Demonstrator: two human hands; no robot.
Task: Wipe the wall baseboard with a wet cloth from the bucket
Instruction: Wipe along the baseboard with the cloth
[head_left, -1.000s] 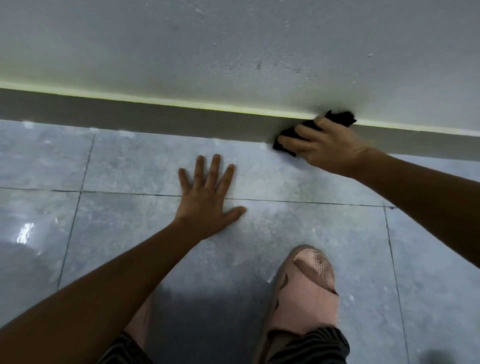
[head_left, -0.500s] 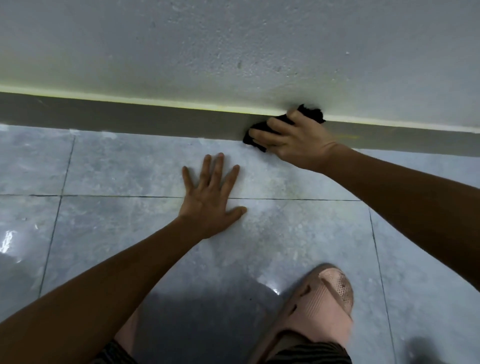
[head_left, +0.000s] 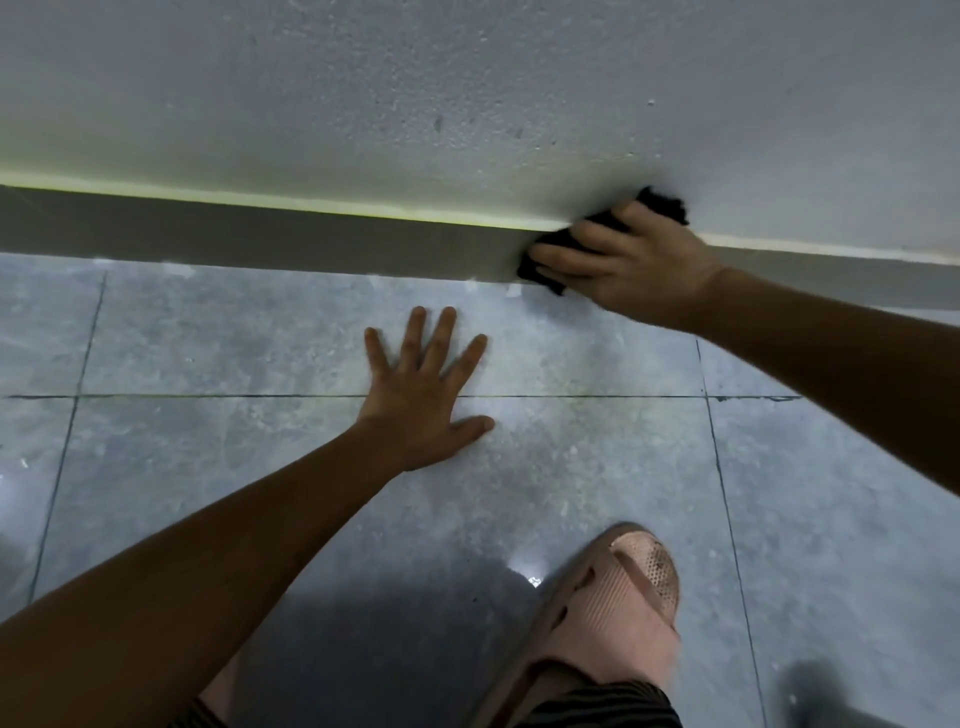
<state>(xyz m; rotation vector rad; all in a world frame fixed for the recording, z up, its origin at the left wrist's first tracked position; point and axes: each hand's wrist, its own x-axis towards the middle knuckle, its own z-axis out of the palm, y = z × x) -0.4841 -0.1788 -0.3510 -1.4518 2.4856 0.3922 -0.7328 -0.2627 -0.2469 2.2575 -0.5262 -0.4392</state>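
A grey baseboard (head_left: 291, 239) runs along the foot of the white textured wall (head_left: 467, 104), with a pale yellowish strip along its top edge. My right hand (head_left: 628, 262) presses a dark cloth (head_left: 662, 205) flat against the baseboard at the right; most of the cloth is hidden under the fingers. My left hand (head_left: 426, 395) lies flat on the floor tile with fingers spread, holding nothing. No bucket is in view.
Grey floor tiles (head_left: 208, 338) with dark grout lines fill the lower view. My foot in a pink slipper (head_left: 608, 613) stands at the bottom right, with a striped trouser hem just below it. A small wet glint shows beside the slipper.
My right hand slid the cloth left along the baseboard, then back to the right. My left hand stayed planted on the tile.
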